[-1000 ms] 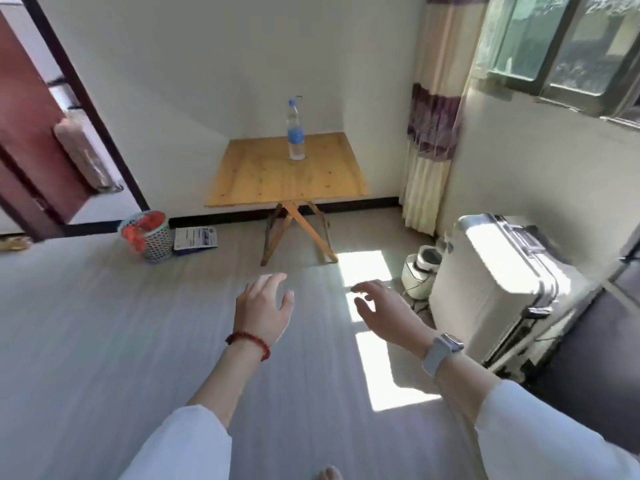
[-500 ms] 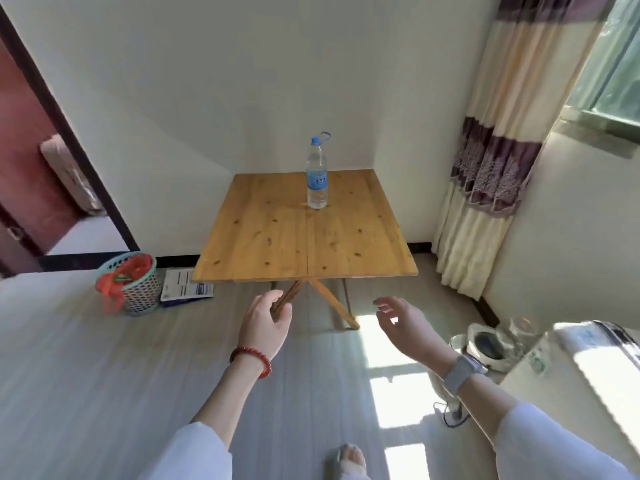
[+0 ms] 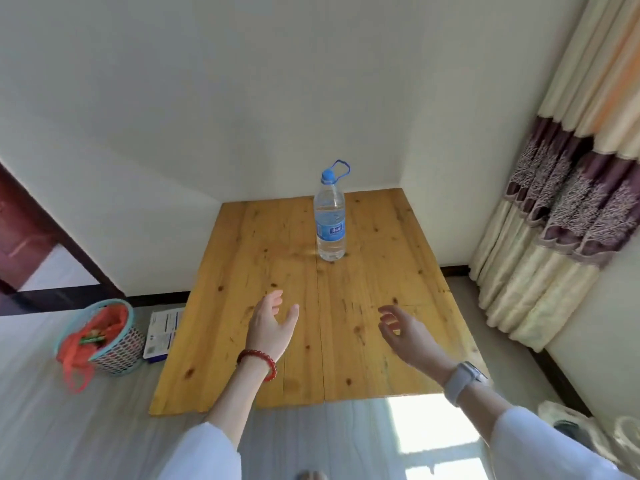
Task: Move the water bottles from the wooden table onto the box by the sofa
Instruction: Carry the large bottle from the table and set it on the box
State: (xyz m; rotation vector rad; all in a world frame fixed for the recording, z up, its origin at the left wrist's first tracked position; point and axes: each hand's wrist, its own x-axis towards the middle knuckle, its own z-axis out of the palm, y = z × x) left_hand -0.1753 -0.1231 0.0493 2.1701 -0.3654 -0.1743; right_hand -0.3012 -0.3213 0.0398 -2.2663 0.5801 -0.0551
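One clear water bottle (image 3: 330,223) with a blue cap, blue carry loop and blue label stands upright near the far middle of the wooden table (image 3: 249,271). My left hand (image 3: 272,327), with a red bead bracelet on the wrist, hovers open over the table's near half, left of centre. My right hand (image 3: 403,332), a watch on its wrist, hovers open over the near right part. Both hands hold nothing and are well short of the bottle. The box and the sofa are out of view.
A teal mesh basket (image 3: 114,355) with an orange bag stands on the floor left of the table, with a white printed pack (image 3: 161,332) beside it. A cream and purple curtain (image 3: 561,209) hangs at the right. A dark doorway (image 3: 31,251) is at the left. White items (image 3: 585,434) sit at the lower right floor.
The view has closed in on the table, which now fills the middle. Both open hands have come forward over the tabletop. The suitcase has left the view.
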